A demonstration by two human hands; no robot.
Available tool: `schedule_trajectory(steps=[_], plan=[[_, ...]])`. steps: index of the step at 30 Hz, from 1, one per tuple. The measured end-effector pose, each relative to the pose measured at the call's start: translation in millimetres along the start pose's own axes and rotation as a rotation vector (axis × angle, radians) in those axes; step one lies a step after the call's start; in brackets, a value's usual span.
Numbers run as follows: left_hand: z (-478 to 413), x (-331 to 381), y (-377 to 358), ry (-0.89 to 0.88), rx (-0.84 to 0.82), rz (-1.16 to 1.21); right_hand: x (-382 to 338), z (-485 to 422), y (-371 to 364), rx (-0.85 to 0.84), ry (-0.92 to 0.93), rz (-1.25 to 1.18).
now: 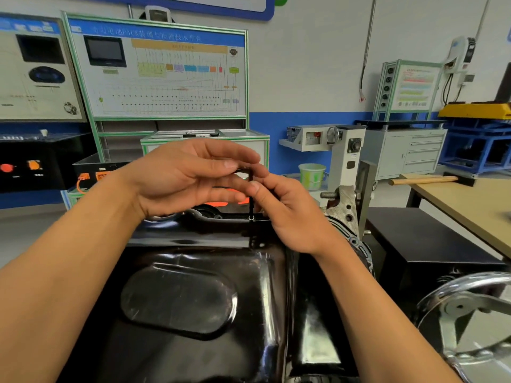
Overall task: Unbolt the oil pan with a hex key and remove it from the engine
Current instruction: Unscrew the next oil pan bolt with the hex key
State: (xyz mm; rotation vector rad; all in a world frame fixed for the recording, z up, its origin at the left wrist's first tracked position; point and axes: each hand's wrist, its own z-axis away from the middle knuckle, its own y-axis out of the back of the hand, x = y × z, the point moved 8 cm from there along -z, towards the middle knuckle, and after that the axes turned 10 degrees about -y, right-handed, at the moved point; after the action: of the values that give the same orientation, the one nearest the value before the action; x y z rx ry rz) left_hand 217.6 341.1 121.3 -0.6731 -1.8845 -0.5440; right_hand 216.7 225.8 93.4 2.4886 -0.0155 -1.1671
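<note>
Two hands are set on the hex key (pixel 251 196): its short arm is pinched by the left hand (pixel 177 178), its upright shaft by the right hand (pixel 287 214). The tip should be kept square in the bolt (pixel 251 218) at the oil pan's (pixel 193 299) far flange, just below both hands. Swing room lies open leftward; the engine stand (pixel 343 208) crowds the right.
</note>
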Motion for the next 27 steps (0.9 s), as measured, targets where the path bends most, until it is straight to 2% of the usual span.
schedule_trajectory(steps=[4, 8, 10, 13, 15, 17, 20, 24, 27], plan=[[-1.9, 0.5, -4.7, 0.0, 0.008, -0.058, 4.5, -1.1, -1.6, -0.024, -0.009, 0.0], [-9.3, 8.3, -10.5, -0.17, 0.162, -0.456, -1.7, -0.6, -4.7, -0.049, 0.018, 0.019], [-12.3, 15.9, -13.4, -0.289, 0.267, -0.557, -4.6, -0.2, -6.5, -0.059, 0.033, 0.018], [-12.8, 20.2, -6.3, -0.33, 0.418, -0.62, -1.9, -1.6, -8.4, -0.06, 0.015, 0.015], [-11.3, 18.4, -1.1, -0.281, 0.44, -0.543, -0.1, -3.0, -5.7, -0.03, 0.003, -0.008], [-10.1, 12.7, -1.5, -0.203, 0.368, -0.348, 0.1, -3.2, -2.0, 0.015, 0.008, -0.011], [-8.8, 8.2, -7.8, -0.154, 0.169, -0.164, 3.0, -3.2, -0.4, 0.029, -0.021, -0.009], [-6.4, 2.1, -17.2, -0.103, -0.023, -0.124, 0.6, 0.7, -0.2, 0.017, 0.005, 0.012], [-6.8, -1.2, -16.9, -0.077, -0.045, -0.134, -2.3, 3.7, 0.6, 0.006, 0.026, 0.026]])
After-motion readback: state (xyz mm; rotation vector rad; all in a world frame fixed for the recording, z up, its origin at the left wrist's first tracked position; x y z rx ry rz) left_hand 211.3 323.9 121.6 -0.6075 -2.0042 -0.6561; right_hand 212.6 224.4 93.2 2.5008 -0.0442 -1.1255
